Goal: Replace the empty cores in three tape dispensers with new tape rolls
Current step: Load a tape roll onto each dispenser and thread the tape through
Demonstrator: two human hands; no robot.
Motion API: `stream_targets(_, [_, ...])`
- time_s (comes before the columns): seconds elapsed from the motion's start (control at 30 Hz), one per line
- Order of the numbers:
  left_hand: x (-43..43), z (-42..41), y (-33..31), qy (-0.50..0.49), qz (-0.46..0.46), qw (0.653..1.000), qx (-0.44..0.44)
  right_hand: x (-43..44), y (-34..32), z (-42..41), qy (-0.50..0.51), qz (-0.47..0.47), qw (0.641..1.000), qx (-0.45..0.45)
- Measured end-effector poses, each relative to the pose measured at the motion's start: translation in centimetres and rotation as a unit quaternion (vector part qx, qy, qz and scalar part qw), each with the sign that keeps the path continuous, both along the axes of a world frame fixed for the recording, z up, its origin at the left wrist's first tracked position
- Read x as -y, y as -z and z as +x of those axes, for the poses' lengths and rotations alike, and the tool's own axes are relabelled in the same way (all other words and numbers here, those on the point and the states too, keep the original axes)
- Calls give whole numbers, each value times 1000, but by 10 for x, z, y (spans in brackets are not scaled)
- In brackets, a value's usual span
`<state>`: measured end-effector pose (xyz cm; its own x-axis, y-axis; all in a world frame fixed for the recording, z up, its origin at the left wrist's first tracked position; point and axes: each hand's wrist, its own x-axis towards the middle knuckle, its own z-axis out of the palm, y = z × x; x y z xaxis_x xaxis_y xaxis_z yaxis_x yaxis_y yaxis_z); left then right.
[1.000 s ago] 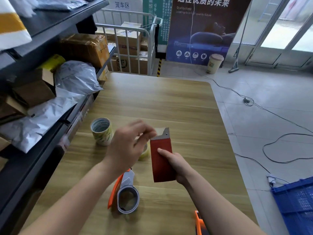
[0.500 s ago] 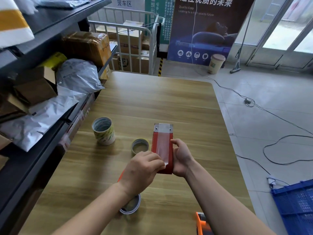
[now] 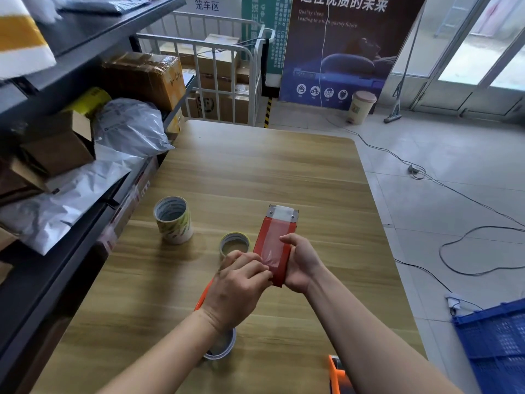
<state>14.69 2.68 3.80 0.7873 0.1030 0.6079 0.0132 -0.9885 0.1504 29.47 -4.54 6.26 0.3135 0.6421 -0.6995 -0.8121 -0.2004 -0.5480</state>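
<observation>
Over the near middle of the wooden table: right hand grips red dispenser; left hand pinches the clear tape on its face. Single tape roll just left; stacked rolls farther left. Left forearm hides most of a second dispenser.

1. A parcel depot or small warehouse
2. The dark shelving on the left holds cardboard boxes and grey mailer bags
3. At the far end a white roll cage holds cartons under a sign
4. A blue crate sits on the tiled floor, near right
</observation>
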Motion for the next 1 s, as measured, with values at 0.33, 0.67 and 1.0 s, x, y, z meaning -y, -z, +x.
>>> stream_targets(0.33, [1, 1, -2, -59, 36, 995, -78, -5, 4, -9, 59, -29, 996, 54])
stream_targets(0.67, [11, 4, -8, -158, 8, 986, -54, -13, 1, -17, 93, -12, 992, 81])
stream_targets(1.0, [10, 4, -3, -148, -31, 986, -73, -15, -1, -18, 146, 2, 986, 80])
